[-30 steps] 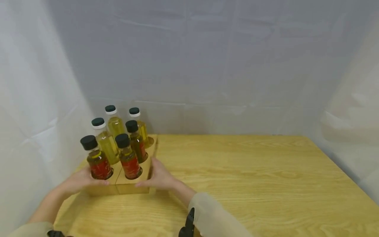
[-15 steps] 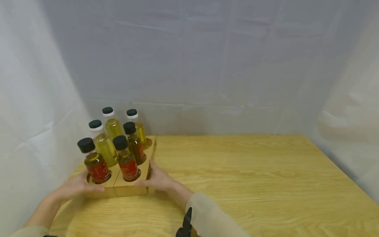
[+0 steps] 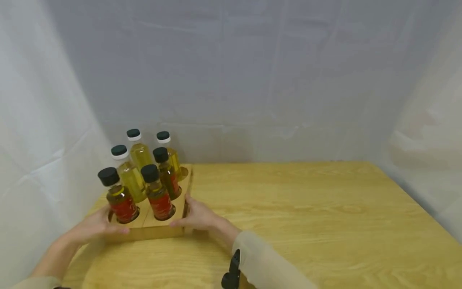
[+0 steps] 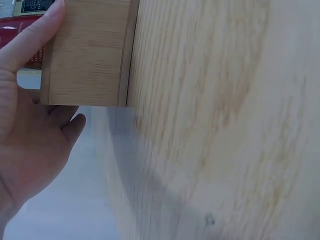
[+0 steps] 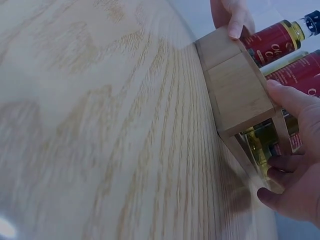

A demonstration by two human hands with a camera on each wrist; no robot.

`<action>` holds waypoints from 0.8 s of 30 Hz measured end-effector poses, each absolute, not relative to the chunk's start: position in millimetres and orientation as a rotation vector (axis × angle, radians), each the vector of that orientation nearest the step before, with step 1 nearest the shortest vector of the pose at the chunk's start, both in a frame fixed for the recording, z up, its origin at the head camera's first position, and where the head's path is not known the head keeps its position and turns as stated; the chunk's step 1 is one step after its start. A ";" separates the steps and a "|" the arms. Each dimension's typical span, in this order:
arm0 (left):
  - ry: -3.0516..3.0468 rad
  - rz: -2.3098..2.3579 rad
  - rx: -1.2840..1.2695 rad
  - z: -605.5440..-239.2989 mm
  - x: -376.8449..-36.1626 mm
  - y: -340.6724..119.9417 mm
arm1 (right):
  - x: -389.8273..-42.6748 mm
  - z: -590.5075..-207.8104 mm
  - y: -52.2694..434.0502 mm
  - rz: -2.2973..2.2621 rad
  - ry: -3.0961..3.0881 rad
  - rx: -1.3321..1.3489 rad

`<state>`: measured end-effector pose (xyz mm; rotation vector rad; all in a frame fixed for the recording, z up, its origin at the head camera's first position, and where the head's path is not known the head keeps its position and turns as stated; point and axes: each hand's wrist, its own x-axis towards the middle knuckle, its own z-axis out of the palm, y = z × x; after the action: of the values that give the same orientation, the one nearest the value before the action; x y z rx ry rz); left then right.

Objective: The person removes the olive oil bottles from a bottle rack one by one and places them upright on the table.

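Note:
Two light wooden bottle racks (image 3: 146,220) stand side by side at the table's left, their front faces level. My left hand (image 3: 94,226) grips the left rack's near corner, thumb on the front and fingers round the side. The right hand (image 3: 202,215) holds the other near corner; in the right wrist view its thumb lies on the top edge and its fingers are beside the open side. Three red-labelled oil bottles (image 3: 161,206) with black caps sit upright in holes. Behind them are three pale yellow oil bottles (image 3: 140,154) with green caps. The bottle bases are mostly hidden.
The wood-grain table (image 3: 306,216) extends far to the right of the racks. A white sheet (image 3: 43,132) hangs close on the left, and a grey sheet (image 3: 245,80) hangs behind the back edge. One rear hole (image 3: 184,172) holds no bottle.
The left thumb has slid slightly down the rack's front. The front faces now look more in line. The view has shifted a little; the bottles keep their places.

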<state>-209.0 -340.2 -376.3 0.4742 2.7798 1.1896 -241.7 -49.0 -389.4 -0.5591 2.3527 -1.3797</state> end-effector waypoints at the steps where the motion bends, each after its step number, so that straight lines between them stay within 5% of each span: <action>1: 2.770 1.198 0.477 -374.9 -209.3 -338.8 | -242.1 -388.8 -47.5 -1.384 2.348 -0.559; 24: 2.862 0.954 0.531 -368.9 -213.6 -277.4 | -237.8 -390.5 21.9 -1.221 2.514 -0.679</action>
<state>-213.6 -277.4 -368.9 0.5308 2.8621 0.9538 -237.8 21.9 -390.5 -0.6786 2.5138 -1.2214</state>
